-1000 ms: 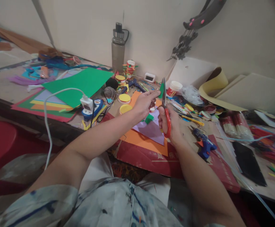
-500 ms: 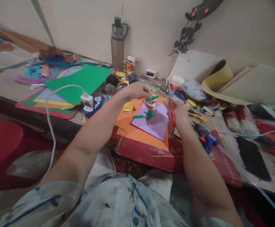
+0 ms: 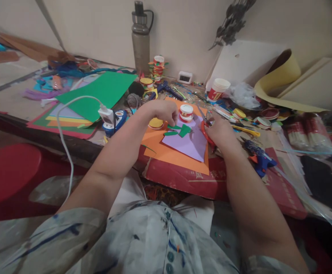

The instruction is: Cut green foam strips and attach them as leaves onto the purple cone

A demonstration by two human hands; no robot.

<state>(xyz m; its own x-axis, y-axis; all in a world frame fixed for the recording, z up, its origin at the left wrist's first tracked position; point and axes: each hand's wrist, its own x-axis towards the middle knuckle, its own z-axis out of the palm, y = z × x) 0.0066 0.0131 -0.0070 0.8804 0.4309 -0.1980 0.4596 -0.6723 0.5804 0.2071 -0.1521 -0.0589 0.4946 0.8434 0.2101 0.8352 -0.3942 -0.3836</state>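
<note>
My left hand [image 3: 162, 110] hovers low over the purple sheet [image 3: 187, 144], fingers curled down at small green paper pieces [image 3: 180, 130] lying there; whether it pinches one I cannot make out. My right hand [image 3: 221, 133] grips red-handled scissors [image 3: 206, 129], blades pointing up and left, resting near the purple sheet's right edge. The purple sheet lies on an orange sheet [image 3: 166, 152], which rests on a red flat box [image 3: 200, 180]. A small red-and-white cup [image 3: 186, 112] stands just behind the green pieces.
A blue glue gun [image 3: 259, 158] lies right of my right hand. A power adapter with white cable [image 3: 106, 114], green card [image 3: 103, 93], grey bottle [image 3: 140, 38], paper cup [image 3: 217, 90], yellow lids, stick bundles [image 3: 308, 135] and a red stool [image 3: 8, 171] surround the work area.
Both hands came down from mid-air to the purple sheet. The green piece held up by the left hand now lies on or near the sheet; the scissors dropped low.
</note>
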